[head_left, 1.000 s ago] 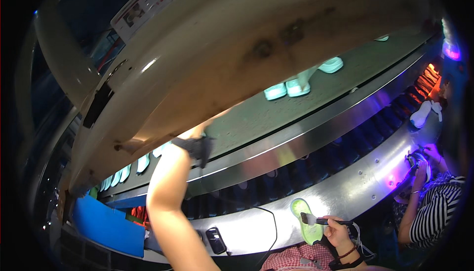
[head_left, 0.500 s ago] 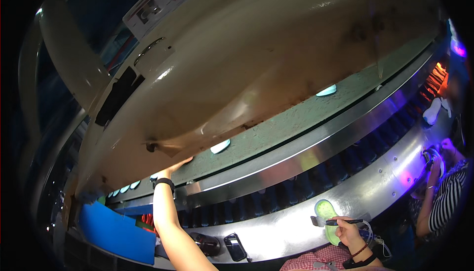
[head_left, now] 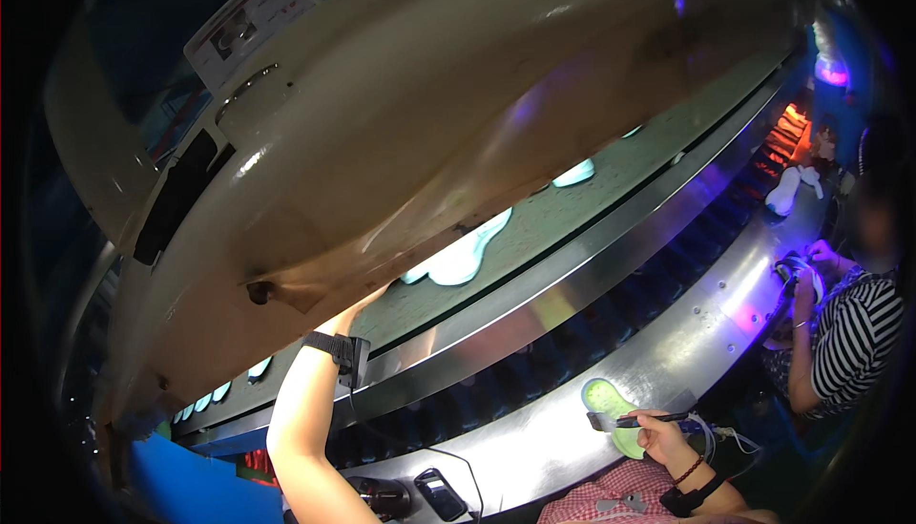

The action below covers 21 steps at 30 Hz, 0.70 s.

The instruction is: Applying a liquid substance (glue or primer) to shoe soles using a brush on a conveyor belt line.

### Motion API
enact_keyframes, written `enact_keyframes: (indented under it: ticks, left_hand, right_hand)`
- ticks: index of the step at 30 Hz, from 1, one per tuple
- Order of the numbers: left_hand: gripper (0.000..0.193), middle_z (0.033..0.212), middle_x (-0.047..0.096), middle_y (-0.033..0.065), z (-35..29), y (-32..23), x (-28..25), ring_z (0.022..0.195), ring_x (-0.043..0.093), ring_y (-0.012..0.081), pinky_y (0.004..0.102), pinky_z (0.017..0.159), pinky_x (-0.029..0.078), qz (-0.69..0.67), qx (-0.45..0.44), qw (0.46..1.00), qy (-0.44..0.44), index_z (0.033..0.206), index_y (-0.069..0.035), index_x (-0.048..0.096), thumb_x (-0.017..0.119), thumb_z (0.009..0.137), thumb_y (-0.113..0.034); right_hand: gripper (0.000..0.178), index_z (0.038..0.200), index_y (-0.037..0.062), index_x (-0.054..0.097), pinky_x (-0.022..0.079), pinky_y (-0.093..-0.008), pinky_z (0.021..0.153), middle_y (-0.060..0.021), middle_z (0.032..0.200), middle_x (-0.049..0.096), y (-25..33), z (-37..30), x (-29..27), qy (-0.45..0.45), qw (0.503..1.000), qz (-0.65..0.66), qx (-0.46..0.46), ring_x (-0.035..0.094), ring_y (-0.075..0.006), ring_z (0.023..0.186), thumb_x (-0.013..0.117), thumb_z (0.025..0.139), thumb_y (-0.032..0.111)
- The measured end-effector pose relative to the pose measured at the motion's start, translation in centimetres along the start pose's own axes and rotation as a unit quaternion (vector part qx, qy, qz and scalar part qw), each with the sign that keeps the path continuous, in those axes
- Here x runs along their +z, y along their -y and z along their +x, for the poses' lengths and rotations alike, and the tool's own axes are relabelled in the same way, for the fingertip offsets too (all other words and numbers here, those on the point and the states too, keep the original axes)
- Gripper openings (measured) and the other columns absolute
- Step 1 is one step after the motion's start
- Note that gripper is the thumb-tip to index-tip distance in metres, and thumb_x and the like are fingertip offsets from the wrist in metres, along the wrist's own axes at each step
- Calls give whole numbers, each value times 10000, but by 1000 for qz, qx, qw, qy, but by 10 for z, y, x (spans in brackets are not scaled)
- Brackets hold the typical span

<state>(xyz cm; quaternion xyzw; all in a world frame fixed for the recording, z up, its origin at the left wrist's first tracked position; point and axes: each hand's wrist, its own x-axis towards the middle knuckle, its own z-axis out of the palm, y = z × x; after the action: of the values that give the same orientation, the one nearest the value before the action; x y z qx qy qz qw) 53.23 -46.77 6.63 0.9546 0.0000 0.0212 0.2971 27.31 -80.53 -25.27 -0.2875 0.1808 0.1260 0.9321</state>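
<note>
My left hand [head_left: 366,306] reaches over the steel rail, in under the edge of the large beige hood [head_left: 458,123]. The hood hides its fingers, so what they touch cannot be seen. Close by, pale, brightly lit shoe soles [head_left: 463,259] lie on the green conveyor belt [head_left: 534,238], partly covered by the hood. My right hand [head_left: 662,438] is closed around the dark handle of a flat brush [head_left: 601,421]. The brush head is over a green shoe sole [head_left: 603,397], which lies on the shiny metal ledge beneath that hand.
A phone [head_left: 440,493] and a dark cylindrical object [head_left: 384,495] sit near my left forearm. A dark slatted track [head_left: 572,343] runs between rail and ledge. At right, a co-worker in a striped top [head_left: 863,343] handles a shoe. A blue panel [head_left: 196,481] stands at lower left.
The view has shifted right. My left wrist has turned, now showing a black strapped device with a cable. More pale soles show beside the left hand. The right hand still holds the brush.
</note>
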Motion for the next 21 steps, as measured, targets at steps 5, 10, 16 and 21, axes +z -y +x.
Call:
enact_keyframes:
  ticks: [5,10,16,21]
  left_hand:
    - [315,940,590,243,-32,11,-2,943,547,373,399,813,416,292,27,955,-46,849,25,591,602,754,-275]
    - [203,857,568,96,-156,28,14,817,505,238,323,774,397,-83,173,920,-343,813,-27,537,617,742,-200]
    - [451,988,541,128,-265,77,100,866,561,235,347,753,471,-610,-59,786,-75,1106,7,442,578,696,-123]
    - [621,1004,525,198,-347,96,166,880,560,325,443,773,473,-768,-57,635,66,1185,41,378,606,638,-146]
  right_hand:
    - [204,987,-71,568,472,-245,645,-152,919,609,9,0,5,42,998,-3,-45,590,-179,727,537,797,-2]
    - [252,1005,-62,556,493,-265,721,-152,905,611,25,-1,-1,51,995,-37,-82,602,-186,797,567,754,-66]
    - [207,960,-14,584,463,-238,660,-99,890,615,21,12,-10,28,995,-62,-78,579,-147,769,589,753,-21]
    - [175,933,-13,597,450,-230,689,-80,885,614,16,5,-4,49,994,-62,-80,571,-138,783,586,758,-12]
